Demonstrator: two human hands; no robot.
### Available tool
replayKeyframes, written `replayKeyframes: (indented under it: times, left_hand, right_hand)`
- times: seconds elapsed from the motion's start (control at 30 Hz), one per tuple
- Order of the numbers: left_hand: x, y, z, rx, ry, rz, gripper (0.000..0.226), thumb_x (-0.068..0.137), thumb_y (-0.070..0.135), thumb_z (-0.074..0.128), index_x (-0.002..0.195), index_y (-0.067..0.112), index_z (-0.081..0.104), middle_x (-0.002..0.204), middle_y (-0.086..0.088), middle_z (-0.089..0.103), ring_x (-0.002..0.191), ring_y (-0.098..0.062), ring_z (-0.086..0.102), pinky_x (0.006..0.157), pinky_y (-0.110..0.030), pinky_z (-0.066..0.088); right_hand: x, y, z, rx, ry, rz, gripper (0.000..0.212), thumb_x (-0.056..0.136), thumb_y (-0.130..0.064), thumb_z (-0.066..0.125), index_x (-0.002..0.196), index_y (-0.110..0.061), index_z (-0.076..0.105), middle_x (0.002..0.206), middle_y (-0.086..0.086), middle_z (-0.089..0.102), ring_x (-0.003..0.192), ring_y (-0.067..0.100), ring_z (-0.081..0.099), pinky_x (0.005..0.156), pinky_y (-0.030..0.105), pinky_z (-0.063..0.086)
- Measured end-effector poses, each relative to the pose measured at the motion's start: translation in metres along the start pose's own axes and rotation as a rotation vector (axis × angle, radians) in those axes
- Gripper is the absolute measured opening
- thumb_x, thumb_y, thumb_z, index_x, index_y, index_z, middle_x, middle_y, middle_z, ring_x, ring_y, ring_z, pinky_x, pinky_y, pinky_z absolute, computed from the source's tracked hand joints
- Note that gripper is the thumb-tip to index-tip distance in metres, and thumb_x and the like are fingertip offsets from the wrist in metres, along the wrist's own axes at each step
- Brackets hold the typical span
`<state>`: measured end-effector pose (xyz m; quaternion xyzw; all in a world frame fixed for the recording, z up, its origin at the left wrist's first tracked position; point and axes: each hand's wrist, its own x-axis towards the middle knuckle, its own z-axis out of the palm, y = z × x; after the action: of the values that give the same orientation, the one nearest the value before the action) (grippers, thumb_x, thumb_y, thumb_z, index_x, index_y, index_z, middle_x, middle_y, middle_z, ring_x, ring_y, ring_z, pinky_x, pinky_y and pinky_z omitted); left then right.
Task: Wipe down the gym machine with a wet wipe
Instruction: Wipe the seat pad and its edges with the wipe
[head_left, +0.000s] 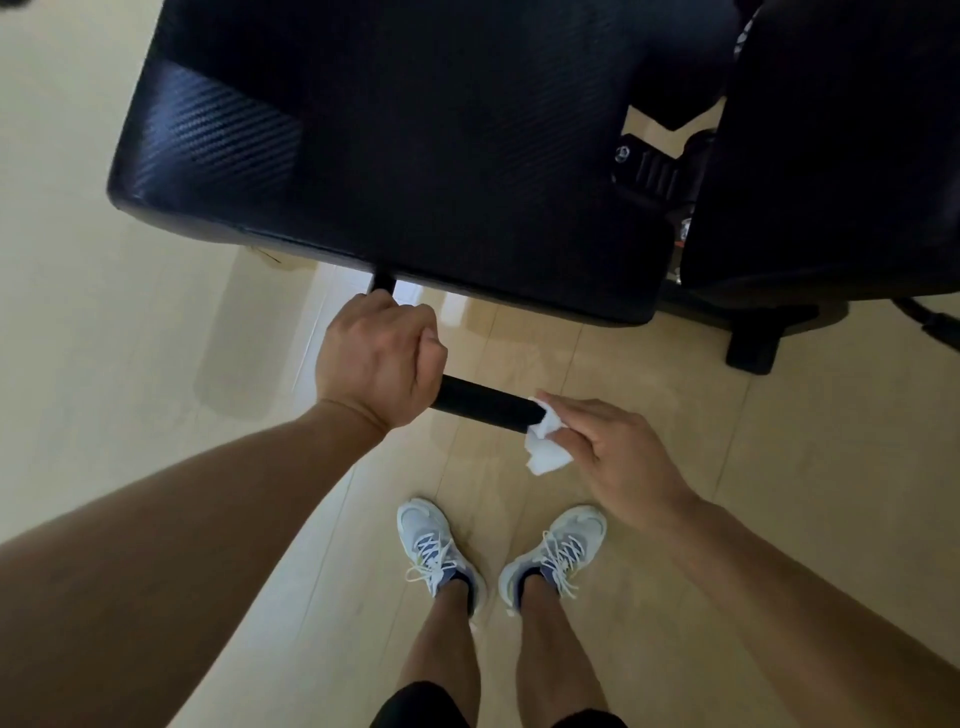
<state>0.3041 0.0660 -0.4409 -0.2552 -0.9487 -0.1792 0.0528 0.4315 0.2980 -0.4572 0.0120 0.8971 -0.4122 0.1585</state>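
Observation:
A black padded bench (389, 145) of the gym machine fills the upper view. Below its front edge a black foam handle bar (485, 408) sticks out toward me. My left hand (376, 361) grips the bar's left part with curled fingers. My right hand (613, 457) holds a crumpled white wet wipe (545, 447) against the bar's right end, its fingers fairly straight over the wipe.
A second black pad (841, 156) stands at the upper right, with a hinge bracket (649, 166) between the pads and a black frame foot (753, 348) on the pale wood floor (130, 338). My feet in white sneakers (436, 551) are below the bar.

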Motion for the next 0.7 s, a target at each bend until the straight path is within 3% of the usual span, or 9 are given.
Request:
replayKeyframes:
  times: [0.13,0.23,0.33,0.4,0.5,0.7]
  left_hand:
    - [-0.001,0.0,0.001,0.011,-0.016,-0.029,0.036,0.089,0.021,0.038,0.06,0.009,0.057,0.053,-0.004,0.049,0.056,-0.025,0.045,0.056,-0.032,0.033]
    - [-0.001,0.0,0.0,-0.003,-0.037,-0.02,0.036,0.089,0.021,0.037,0.06,0.01,0.057,0.053,-0.004,0.05,0.056,-0.024,0.044,0.057,-0.03,0.03]
    - [-0.001,0.001,0.0,-0.012,-0.029,-0.006,0.037,0.09,0.021,0.037,0.06,0.01,0.056,0.053,-0.004,0.049,0.056,-0.022,0.041,0.059,-0.028,0.024]
    - [-0.002,0.001,-0.001,-0.014,-0.013,0.002,0.037,0.09,0.021,0.037,0.061,0.01,0.056,0.053,-0.004,0.048,0.056,-0.022,0.041,0.058,-0.029,0.025]
    - [-0.002,0.0,-0.001,-0.064,-0.031,-0.028,0.036,0.089,0.022,0.037,0.066,0.008,0.061,0.056,-0.006,0.049,0.056,-0.025,0.044,0.057,-0.03,0.031]
    - [0.003,0.004,-0.008,-0.366,-0.05,-0.334,0.04,0.085,0.029,0.031,0.095,0.01,0.065,0.067,-0.007,0.061,0.067,-0.025,0.055,0.064,-0.039,0.045]
  right_hand:
    - [0.042,-0.076,0.051,0.029,0.145,-0.192,0.027,0.091,-0.007,0.067,0.118,-0.008,0.072,0.112,0.005,0.075,0.102,0.018,0.066,0.095,0.03,0.053]
    - [0.026,-0.054,0.043,-0.028,0.118,-0.222,0.039,0.096,-0.02,0.056,0.133,-0.01,0.065,0.127,0.006,0.071,0.114,0.021,0.067,0.107,0.036,0.049]
    - [-0.019,0.005,0.012,-0.086,0.123,-0.059,0.047,0.1,-0.034,0.052,0.143,-0.015,0.055,0.135,0.002,0.066,0.12,0.019,0.065,0.107,0.045,0.051]
    - [-0.03,0.022,0.001,-0.074,0.135,-0.018,0.043,0.1,-0.025,0.06,0.141,-0.013,0.057,0.136,0.001,0.065,0.121,0.017,0.064,0.1,0.046,0.055]
    - [-0.003,-0.008,0.021,-0.109,0.153,-0.17,0.048,0.086,-0.006,0.077,0.132,-0.008,0.065,0.131,0.005,0.068,0.117,0.02,0.068,0.099,0.046,0.056]
    - [0.051,-0.084,0.068,-0.079,0.218,-0.325,0.034,0.086,-0.011,0.076,0.119,-0.007,0.07,0.116,0.007,0.073,0.104,0.02,0.067,0.091,0.037,0.057]
